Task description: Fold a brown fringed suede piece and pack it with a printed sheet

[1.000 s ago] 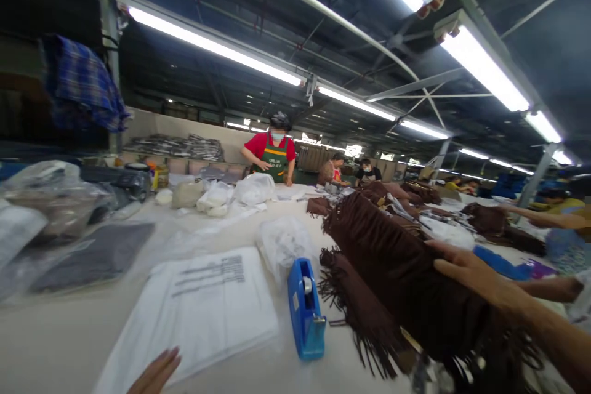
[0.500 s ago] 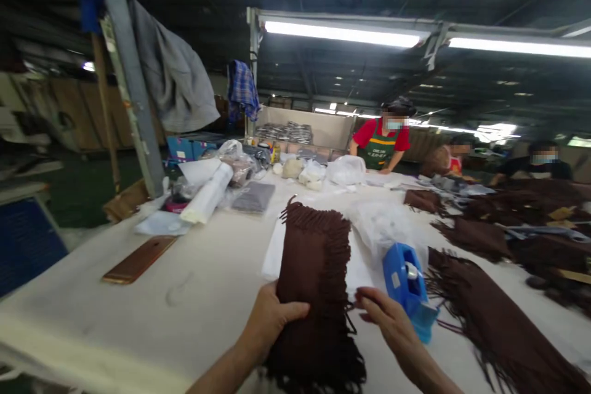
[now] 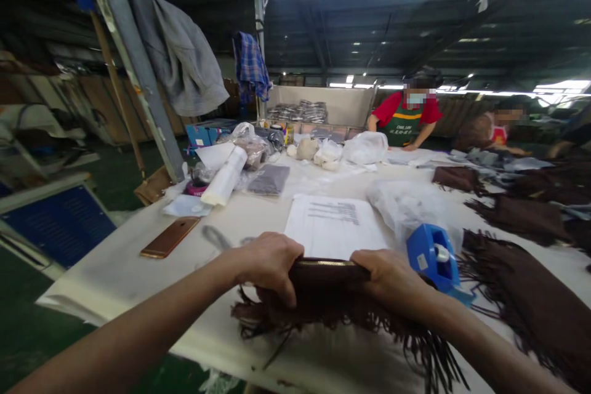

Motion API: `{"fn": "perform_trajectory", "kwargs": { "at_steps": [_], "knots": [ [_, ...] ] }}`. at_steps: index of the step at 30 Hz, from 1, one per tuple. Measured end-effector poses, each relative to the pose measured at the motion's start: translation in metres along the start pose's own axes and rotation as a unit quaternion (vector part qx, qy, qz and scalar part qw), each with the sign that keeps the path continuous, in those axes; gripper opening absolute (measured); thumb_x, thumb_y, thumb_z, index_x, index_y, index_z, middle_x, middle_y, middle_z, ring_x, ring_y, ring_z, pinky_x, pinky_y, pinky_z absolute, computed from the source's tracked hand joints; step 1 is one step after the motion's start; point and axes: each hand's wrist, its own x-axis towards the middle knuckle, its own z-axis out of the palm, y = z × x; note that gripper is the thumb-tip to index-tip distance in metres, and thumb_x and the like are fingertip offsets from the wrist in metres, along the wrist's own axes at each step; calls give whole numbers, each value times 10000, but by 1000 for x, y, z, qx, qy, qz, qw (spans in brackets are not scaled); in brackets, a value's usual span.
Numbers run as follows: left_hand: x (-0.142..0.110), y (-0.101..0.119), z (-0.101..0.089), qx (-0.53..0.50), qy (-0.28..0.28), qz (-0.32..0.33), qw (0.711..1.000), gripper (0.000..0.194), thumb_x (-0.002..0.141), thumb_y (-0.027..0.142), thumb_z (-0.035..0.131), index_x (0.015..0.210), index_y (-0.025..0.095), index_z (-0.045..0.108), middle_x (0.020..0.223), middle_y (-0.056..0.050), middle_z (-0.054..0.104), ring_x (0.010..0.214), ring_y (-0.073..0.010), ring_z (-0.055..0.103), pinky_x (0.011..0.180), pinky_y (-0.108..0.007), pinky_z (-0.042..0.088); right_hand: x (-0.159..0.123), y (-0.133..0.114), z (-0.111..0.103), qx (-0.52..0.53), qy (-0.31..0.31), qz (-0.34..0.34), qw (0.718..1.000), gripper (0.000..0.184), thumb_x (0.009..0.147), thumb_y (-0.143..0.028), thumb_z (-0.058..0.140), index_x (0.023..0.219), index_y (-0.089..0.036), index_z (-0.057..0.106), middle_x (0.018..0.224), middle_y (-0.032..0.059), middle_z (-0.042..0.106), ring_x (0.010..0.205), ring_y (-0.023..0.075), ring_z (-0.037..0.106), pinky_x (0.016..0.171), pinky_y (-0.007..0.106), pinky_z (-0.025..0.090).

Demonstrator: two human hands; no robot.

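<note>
Between my hands hangs a dark brown fringed bag [image 3: 323,295], its brass zipper [image 3: 327,263] uppermost and facing away from me. My left hand [image 3: 268,265] grips the zipper edge at its left end, fingers over the top and thumb on the near side. At the opposite end my right hand [image 3: 392,277] is closed on the same edge. Fringe strands dangle over the front of the white table [image 3: 152,301]. Just beyond the bag lies a printed paper sheet [image 3: 332,221]. Whether the zipper is fully closed I cannot tell.
A blue tape dispenser [image 3: 431,255] stands right of my right hand, before a clear plastic bag [image 3: 406,203]. More brown fringed pieces [image 3: 530,283] lie along the right. A phone [image 3: 170,237] rests at left. Across the table a person in a green apron [image 3: 404,123] leans on it.
The bag has turned from lengthwise to crosswise, bringing its zipper into view and uncovering the paper. My right hand, free before, now grips the bag. My view has shifted downward.
</note>
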Motion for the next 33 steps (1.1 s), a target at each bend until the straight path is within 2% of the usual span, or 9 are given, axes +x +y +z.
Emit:
{"fn": "perform_trajectory", "kwargs": {
  "at_steps": [4, 6, 8, 12, 15, 18, 24, 29, 33],
  "knots": [
    [6, -23, 37, -84, -13, -38, 996, 280, 553, 395, 721, 749, 204, 661, 681, 7, 655, 680, -178, 607, 512, -217, 347, -4, 17, 23, 127, -7, 36, 991, 183, 679, -301, 607, 584, -185, 503, 548, -35, 512, 585, 126, 499, 530, 228, 275],
    [10, -24, 41, -130, -6, -38, 991, 294, 551, 425, 730, 740, 209, 665, 629, 36, 626, 638, -146, 586, 499, -201, 333, -5, 25, 23, 175, -20, 29, 984, 193, 669, -322, 602, 585, -188, 490, 556, -37, 510, 590, 127, 500, 527, 222, 290],
    [12, -20, 30, -119, -8, -47, 992, 272, 548, 426, 741, 690, 206, 666, 560, 49, 580, 583, -129, 553, 480, -199, 315, -5, 33, 15, 160, -40, 23, 986, 143, 638, -298, 617, 621, -190, 525, 604, -31, 540, 619, 135, 506, 537, 225, 294],
    [9, -7, -19, -5, -16, -44, 999, 178, 557, 361, 734, 644, 217, 676, 507, 47, 530, 529, -127, 506, 454, -212, 283, -5, 48, 0, 99, -60, 42, 992, 91, 577, -195, 622, 662, -186, 591, 674, -9, 581, 665, 155, 526, 560, 236, 306],
    [9, -1, -50, 55, -37, -19, 998, 217, 554, 378, 741, 686, 212, 693, 527, 30, 552, 539, -140, 517, 455, -221, 288, -5, 52, 1, 137, -74, 42, 987, 103, 616, -193, 588, 716, -182, 608, 691, -20, 607, 670, 142, 558, 555, 208, 362],
    [15, -6, -59, 134, -40, -26, 990, 254, 533, 367, 760, 703, 187, 701, 593, -12, 607, 592, -173, 553, 466, -239, 299, -6, 48, 7, 158, -77, 44, 983, 114, 651, -237, 605, 744, -172, 612, 697, -22, 621, 654, 132, 570, 532, 190, 389],
    [24, -19, -58, 202, -22, -80, 976, 204, 568, 269, 720, 756, 191, 706, 730, -61, 680, 701, -210, 614, 539, -243, 378, 7, 44, -4, 60, -67, 37, 995, 81, 639, -172, 637, 719, -169, 628, 648, -21, 605, 603, 122, 556, 511, 197, 358],
    [10, -17, -77, 253, 90, -98, 958, 210, 688, 111, 521, 820, 164, 675, 766, -95, 669, 776, -236, 622, 634, -288, 399, 8, 49, -37, -50, 50, 36, 997, 120, 701, -161, 565, 783, -184, 650, 780, 18, 565, 678, 138, 524, 602, 245, 350],
    [-12, -18, -73, 326, 217, -112, 913, 230, 778, 109, 438, 845, 159, 652, 712, -74, 625, 735, -233, 605, 621, -309, 385, -21, 45, -45, -189, 260, -39, 946, 231, 746, -192, 500, 928, -218, 640, 791, 24, 555, 592, 125, 486, 493, 242, 282]
  ]
}}
